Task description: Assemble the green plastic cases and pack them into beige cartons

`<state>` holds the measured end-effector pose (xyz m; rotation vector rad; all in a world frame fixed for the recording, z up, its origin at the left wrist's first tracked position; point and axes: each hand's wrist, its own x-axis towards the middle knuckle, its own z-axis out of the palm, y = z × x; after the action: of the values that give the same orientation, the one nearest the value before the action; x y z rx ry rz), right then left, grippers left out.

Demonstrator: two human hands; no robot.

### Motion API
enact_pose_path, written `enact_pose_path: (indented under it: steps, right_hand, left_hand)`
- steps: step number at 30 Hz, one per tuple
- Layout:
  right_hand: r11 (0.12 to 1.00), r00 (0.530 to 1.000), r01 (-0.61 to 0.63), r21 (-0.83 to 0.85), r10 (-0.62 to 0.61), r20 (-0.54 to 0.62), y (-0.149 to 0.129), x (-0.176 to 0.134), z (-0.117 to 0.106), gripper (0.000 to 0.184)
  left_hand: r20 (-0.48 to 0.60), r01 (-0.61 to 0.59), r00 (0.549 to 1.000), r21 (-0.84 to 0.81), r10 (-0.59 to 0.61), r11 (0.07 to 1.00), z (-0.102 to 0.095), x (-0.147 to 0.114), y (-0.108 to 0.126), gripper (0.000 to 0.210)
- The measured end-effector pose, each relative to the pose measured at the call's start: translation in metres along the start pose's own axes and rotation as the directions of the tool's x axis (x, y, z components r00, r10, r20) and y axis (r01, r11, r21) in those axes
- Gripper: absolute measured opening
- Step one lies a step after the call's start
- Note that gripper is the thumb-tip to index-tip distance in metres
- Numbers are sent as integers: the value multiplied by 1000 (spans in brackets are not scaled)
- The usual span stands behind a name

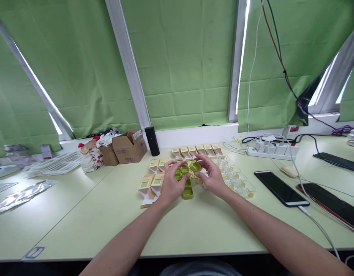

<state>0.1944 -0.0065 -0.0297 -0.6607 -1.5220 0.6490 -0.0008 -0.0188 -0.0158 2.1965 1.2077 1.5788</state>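
Note:
My right hand holds a small olive-green square container tilted between thumb and fingers. Just left of it, my left hand is curved, thumb and fingers apart, over more small green containers; I see nothing held in it. One such green container sits on the table in front of them. To the left of my left hand stand open cardboard boxes with green labels, and a row of similar boxes lies behind. Clear plastic containers with small yellowish pieces inside stand right of my right hand.
A black cylinder and a brown carton stand at the back. On the right lie a phone with a cable, a power strip and another dark device. Silvery packets lie far left.

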Motion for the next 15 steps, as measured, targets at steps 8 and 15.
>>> enact_pose_path:
  steps: [8,15]
  right_hand:
    - [947,981,190,-260,-190,23,0,-4,0,58]
    - [897,954,299,-326,-283,98,-1,-7,1,54]
  left_hand:
    - [45,-27,999,32,26,999,4,-1,-2,46]
    - [70,-97,993,53,93,994,5,-1,-8,50]
